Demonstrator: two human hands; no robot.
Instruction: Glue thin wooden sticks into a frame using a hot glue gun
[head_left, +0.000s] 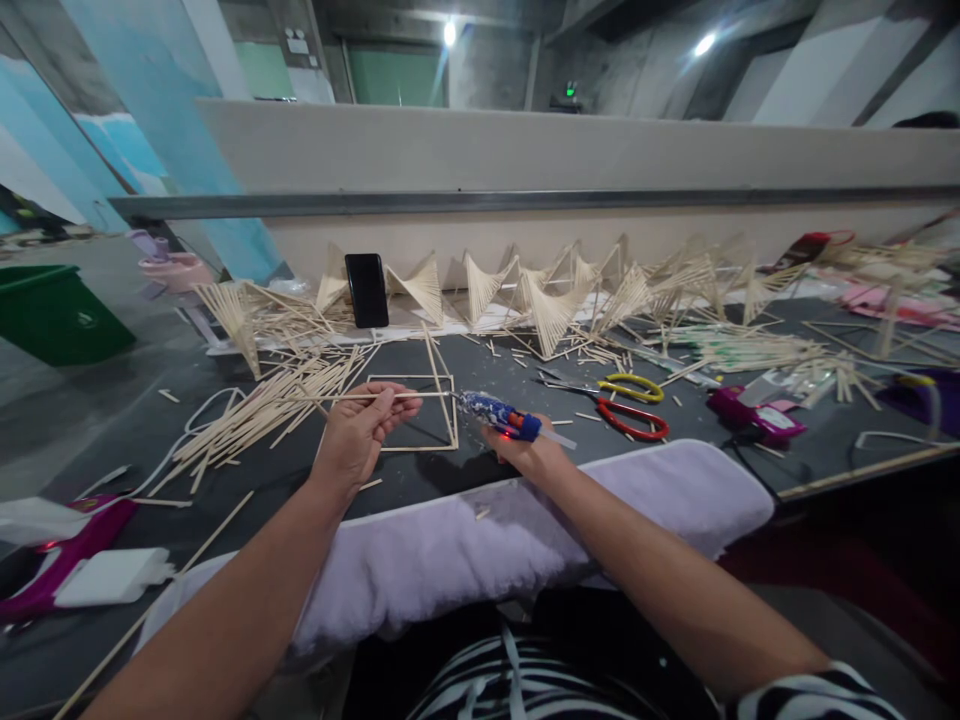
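Between the thumb and fingers of my left hand (367,425) is a thin wooden stick (420,395), held level with its end pointing right. My right hand (525,450) is wrapped around a blue hot glue gun (491,410) with a red light on; a clear glue stick (559,438) pokes out of its back. The nozzle is at the right end of the stick; whether they touch I cannot tell. Behind and below my left hand, a frame of wooden sticks (455,425) rests on the dark table, partly hidden by my hand.
Loose sticks (247,410) lie in a heap on the left. Red-and-yellow-handled scissors (630,405) lie to the right. A phone (367,290) leans at the back beside twisted stick models (551,310). A lilac towel (420,550) covers the front edge.
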